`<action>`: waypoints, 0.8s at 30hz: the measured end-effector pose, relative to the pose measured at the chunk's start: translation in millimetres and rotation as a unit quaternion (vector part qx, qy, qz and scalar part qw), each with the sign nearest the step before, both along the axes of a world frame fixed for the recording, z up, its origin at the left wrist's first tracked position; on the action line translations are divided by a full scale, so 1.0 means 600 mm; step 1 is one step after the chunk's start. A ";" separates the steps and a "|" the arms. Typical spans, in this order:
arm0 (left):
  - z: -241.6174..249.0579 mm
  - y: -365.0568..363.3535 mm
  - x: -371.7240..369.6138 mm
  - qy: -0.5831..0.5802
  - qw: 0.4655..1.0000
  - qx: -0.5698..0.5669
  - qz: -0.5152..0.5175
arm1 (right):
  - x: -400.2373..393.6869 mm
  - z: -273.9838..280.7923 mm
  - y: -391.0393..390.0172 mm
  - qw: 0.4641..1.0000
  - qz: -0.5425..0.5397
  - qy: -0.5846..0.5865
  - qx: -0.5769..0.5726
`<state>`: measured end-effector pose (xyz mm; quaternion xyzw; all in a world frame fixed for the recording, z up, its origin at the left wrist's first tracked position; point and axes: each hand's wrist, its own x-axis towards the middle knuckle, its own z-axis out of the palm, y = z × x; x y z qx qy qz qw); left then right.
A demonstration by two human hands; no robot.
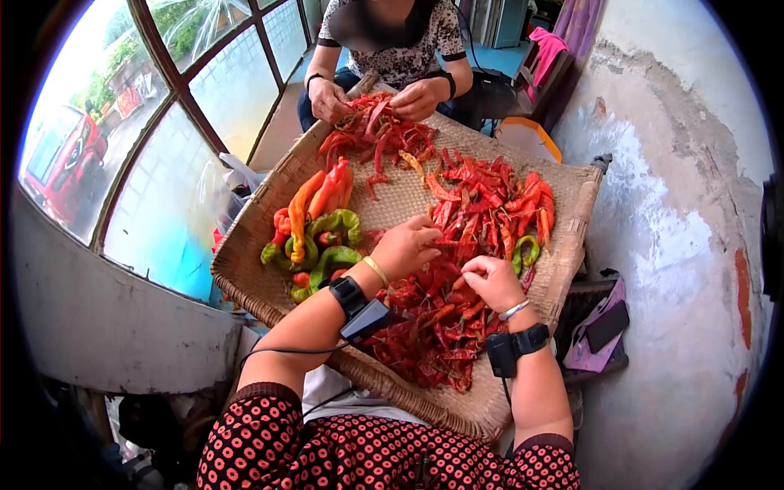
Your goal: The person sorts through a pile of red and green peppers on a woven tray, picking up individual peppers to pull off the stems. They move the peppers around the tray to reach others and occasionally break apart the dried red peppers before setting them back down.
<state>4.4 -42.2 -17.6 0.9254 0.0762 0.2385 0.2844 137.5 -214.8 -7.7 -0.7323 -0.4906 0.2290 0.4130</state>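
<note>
Over the middle of a woven tray (392,204) my left hand (406,249) has its fingers curled together; what they grip, if anything, is hidden. My right hand (494,282) pinches a small orange-red chili pepper (460,283) between thumb and fingers, only partly visible. Beneath both hands lies a heap of dried red chili peppers (433,335), spreading up to a brighter red pile (490,196) at the right. Fresh green peppers (335,257) and large orange-red peppers (331,192) are grouped to the left of my left hand.
Across the tray sits another person (392,41), both hands over a further pile of red peppers (380,131). A framed window (237,73) runs along the left. The worn wall (653,204) stands at the right, beside a chair with a phone (608,324).
</note>
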 end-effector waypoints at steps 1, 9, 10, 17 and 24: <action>0.005 -0.006 0.001 0.000 1.000 -0.002 -0.001 | 0.002 0.004 0.000 0.997 -0.005 0.081 -0.014; 0.007 -0.058 0.005 0.117 0.963 -0.177 -0.165 | 0.002 -0.005 0.003 0.978 -0.016 0.206 0.010; 0.001 -0.058 0.004 0.122 0.961 -0.190 -0.161 | 0.002 -0.003 0.004 0.980 -0.011 0.197 -0.001; 0.018 -0.012 0.000 0.123 0.935 -0.321 -0.090 | 0.012 -0.012 0.002 0.964 -0.044 0.260 0.043; 0.013 0.052 -0.001 -0.128 0.796 -0.577 0.130 | 0.009 -0.007 0.002 0.983 -0.082 0.160 -0.033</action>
